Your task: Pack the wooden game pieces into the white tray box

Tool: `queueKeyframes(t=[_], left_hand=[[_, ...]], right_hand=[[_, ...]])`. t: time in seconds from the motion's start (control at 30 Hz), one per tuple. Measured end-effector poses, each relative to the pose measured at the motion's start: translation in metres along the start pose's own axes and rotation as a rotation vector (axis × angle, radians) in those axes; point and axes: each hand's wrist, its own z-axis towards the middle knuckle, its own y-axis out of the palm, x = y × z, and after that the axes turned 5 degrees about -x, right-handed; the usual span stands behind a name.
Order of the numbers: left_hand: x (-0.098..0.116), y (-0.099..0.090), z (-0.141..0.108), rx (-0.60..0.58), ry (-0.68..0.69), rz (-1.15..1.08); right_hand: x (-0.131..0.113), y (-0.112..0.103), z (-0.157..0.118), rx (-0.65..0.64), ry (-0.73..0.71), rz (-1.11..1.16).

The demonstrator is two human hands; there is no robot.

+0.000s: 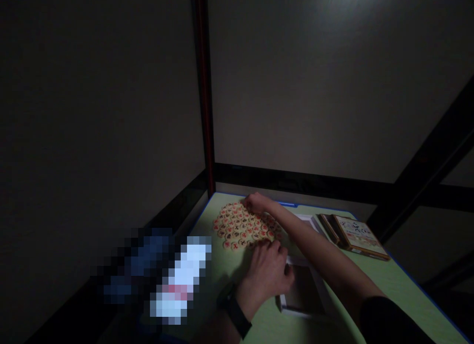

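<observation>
A dense single layer of round, pale xiangqi pieces with red and black characters lies on the green tabletop. My right hand reaches across to their far edge. Its fingers are bent together at the outermost pieces, and whatever they grip, if anything, is hidden. At the near edge, my left hand rests palm down, a black watch on its wrist. Those fingers stretch forward loosely apart, fingertips against the closest pieces. Beside this hand sits a shallow white-rimmed tray with a dark inside, partly covered by my right forearm.
Another white box part shows behind my right forearm. Flat boxes with printed covers lie toward the table's right edge. A blurred-out bright rectangle is at the left. Dim walls meet behind the table.
</observation>
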Motion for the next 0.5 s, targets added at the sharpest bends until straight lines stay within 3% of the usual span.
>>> queueKeyframes(t=[0.5], left_hand=[[-0.001,0.001,0.000,0.015,-0.020,-0.016]], right_hand=[[-0.016,0.001,-0.010,0.043,0.097,-0.006]])
